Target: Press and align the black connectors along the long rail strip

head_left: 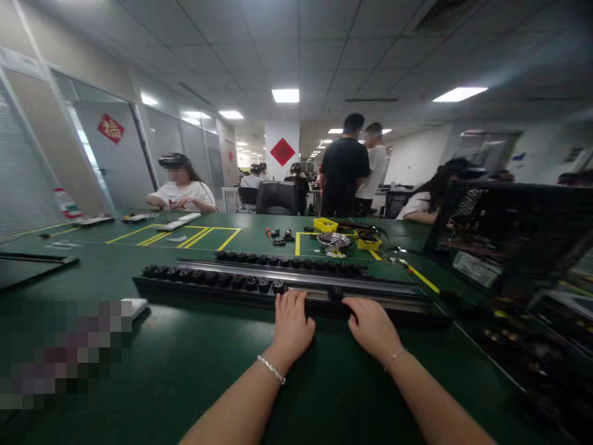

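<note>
Both our left hand (291, 324) and right hand (373, 326) rest open, fingertips on the long black rail (259, 285) near the worktop (185, 364) middle, where a careless push could scatter its knobs.

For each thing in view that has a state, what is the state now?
Left hand: palm down, fingers on the rail's near edge.
Right hand: palm down, fingers on the rail.
Rail: flat on the table, black parts in rows.
Yellow bin: upright, open.

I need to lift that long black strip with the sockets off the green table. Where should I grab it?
Probably both ends of the long black strip, one hand each, from the near side: it lies flat, long and narrow, so a middle grip, where the left hand and right hand rest, may tip.
</note>
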Demonstrator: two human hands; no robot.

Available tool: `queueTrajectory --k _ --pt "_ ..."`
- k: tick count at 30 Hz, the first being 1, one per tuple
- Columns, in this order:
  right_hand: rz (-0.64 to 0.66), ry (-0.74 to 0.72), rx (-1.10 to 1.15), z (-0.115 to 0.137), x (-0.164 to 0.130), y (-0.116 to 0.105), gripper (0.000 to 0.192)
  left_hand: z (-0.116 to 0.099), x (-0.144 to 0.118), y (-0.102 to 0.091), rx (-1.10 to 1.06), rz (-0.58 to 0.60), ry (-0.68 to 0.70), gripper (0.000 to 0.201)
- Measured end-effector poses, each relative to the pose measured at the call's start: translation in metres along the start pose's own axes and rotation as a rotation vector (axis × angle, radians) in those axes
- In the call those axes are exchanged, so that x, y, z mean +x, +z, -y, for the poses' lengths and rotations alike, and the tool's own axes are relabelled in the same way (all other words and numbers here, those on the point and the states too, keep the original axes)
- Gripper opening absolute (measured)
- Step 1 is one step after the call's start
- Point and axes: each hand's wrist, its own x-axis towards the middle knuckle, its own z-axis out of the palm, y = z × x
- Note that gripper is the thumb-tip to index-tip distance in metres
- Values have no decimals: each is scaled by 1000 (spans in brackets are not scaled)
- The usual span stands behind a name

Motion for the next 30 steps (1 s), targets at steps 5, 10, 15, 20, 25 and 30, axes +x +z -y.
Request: queueTrajectory --k 5,10,15,20,25,30 --pt "-10 -5 -9 -2 -1 2 40 2 -2 -2 11 -5 -3 57" --pt "-11 -12 -5 -3 -2 4 41 3 -1 -2 15 -7 -4 56" --pt "-6 -2 1 -4 -2 5 43 3 0 -1 22 -12 -1 56" --pt "24 2 -4 -4 -1 3 44 3 0 -2 15 -2 -11 57" --pt "40 -16 -16 -7 -1 2 45 2 0 -3 1 7 -10 56" --pt "77 -40 -12 -12 -1 0 46 3 -1 -2 12 -8 -2 56"
